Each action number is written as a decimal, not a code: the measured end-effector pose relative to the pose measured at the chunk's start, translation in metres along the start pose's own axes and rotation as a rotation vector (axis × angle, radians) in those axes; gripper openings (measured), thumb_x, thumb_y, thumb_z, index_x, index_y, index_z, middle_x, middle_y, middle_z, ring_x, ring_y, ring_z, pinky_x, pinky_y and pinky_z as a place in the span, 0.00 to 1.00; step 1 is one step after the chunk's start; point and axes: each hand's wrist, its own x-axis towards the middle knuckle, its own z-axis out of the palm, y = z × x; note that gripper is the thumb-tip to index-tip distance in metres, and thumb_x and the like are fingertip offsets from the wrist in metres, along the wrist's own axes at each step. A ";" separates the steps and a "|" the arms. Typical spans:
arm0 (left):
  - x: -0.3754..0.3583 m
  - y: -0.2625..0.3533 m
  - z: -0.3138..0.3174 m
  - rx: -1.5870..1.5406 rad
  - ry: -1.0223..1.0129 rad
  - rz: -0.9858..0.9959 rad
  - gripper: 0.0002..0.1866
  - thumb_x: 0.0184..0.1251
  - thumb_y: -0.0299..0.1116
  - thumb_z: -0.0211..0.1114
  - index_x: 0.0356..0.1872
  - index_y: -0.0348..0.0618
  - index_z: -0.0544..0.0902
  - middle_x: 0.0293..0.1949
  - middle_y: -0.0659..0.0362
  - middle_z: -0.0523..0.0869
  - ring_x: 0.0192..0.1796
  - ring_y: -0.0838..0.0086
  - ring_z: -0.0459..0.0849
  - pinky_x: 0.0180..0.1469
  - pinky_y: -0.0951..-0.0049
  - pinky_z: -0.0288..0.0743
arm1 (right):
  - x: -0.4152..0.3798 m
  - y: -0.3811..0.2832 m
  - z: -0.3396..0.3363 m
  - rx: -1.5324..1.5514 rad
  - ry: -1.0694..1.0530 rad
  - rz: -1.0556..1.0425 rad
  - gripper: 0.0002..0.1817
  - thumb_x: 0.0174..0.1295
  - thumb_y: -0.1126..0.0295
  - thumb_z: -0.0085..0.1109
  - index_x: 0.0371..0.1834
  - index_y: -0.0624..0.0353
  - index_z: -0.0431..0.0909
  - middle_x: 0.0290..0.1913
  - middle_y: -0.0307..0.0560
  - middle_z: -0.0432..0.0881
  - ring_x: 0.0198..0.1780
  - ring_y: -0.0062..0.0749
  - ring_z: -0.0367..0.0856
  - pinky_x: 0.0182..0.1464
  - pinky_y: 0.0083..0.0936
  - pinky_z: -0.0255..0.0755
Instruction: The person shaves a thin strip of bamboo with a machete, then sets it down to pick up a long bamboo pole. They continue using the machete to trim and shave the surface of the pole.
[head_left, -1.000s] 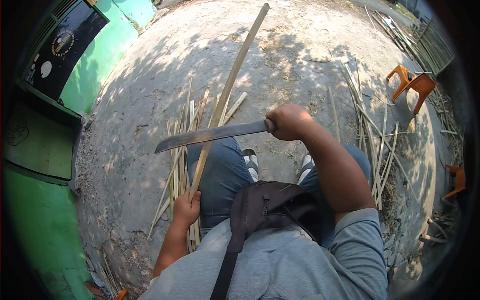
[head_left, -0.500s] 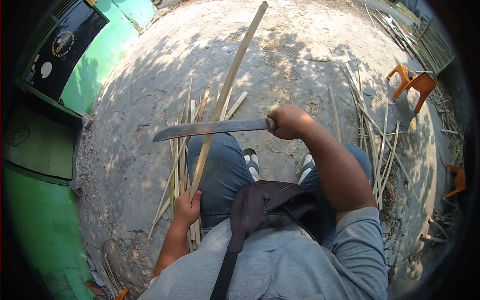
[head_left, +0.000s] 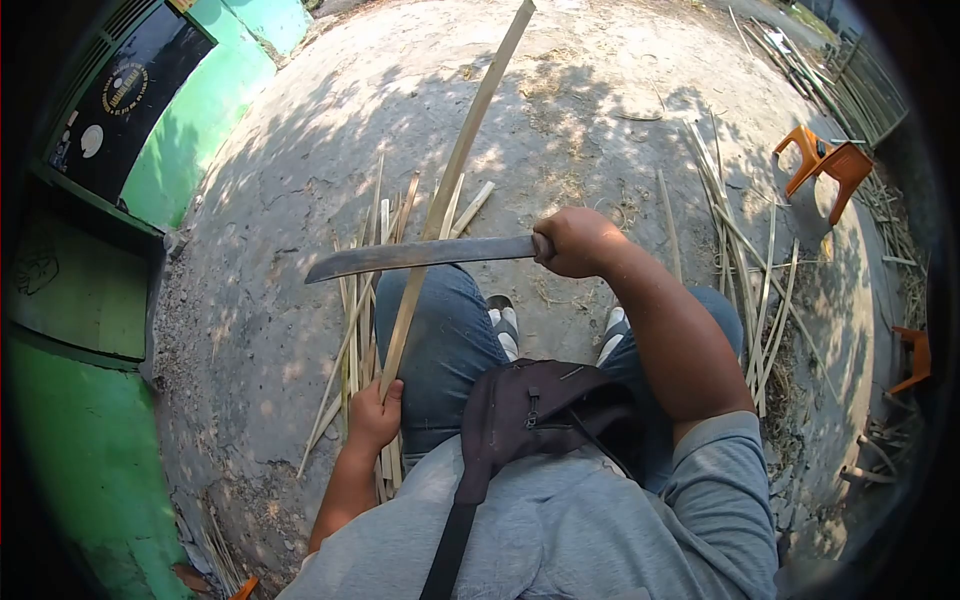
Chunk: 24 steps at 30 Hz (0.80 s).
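Note:
My left hand (head_left: pixel 376 413) is closed around the lower end of a long, flat bamboo strip (head_left: pixel 464 140), which slants up and away past my left knee. In my right hand (head_left: pixel 578 243) is the handle of a machete (head_left: pixel 425 256). Its long blade points left and crosses the strip just above my left thigh, seemingly against it. Beside my left leg lies a bundle of split bamboo strips (head_left: pixel 352 320), partly hidden by the leg. A dark waist bag (head_left: pixel 545 410) rests on my lap.
More bamboo strips (head_left: pixel 765 300) lie on the ground right of my right leg. An orange plastic stool (head_left: pixel 840 175) stands at the far right, with piled bamboo poles (head_left: pixel 800 70) behind. A green wall (head_left: pixel 80 450) runs along the left.
Almost nothing differs. The bamboo strip and the machete blade show only a very slight shift, and both hands keep their hold.

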 end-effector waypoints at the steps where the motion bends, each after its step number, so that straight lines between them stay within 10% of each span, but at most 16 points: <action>1: 0.000 -0.001 0.001 -0.002 0.005 0.003 0.26 0.81 0.53 0.59 0.42 0.35 0.85 0.28 0.38 0.85 0.35 0.37 0.85 0.35 0.50 0.76 | 0.000 0.000 0.000 0.000 -0.006 0.001 0.13 0.66 0.60 0.57 0.37 0.52 0.89 0.35 0.55 0.88 0.41 0.56 0.87 0.48 0.48 0.81; 24: 0.000 -0.002 0.000 -0.026 -0.017 -0.015 0.24 0.81 0.52 0.60 0.44 0.35 0.85 0.27 0.41 0.85 0.33 0.41 0.86 0.35 0.55 0.76 | 0.002 0.000 0.007 0.003 -0.026 -0.009 0.13 0.68 0.60 0.56 0.40 0.50 0.89 0.37 0.54 0.88 0.43 0.54 0.88 0.49 0.48 0.81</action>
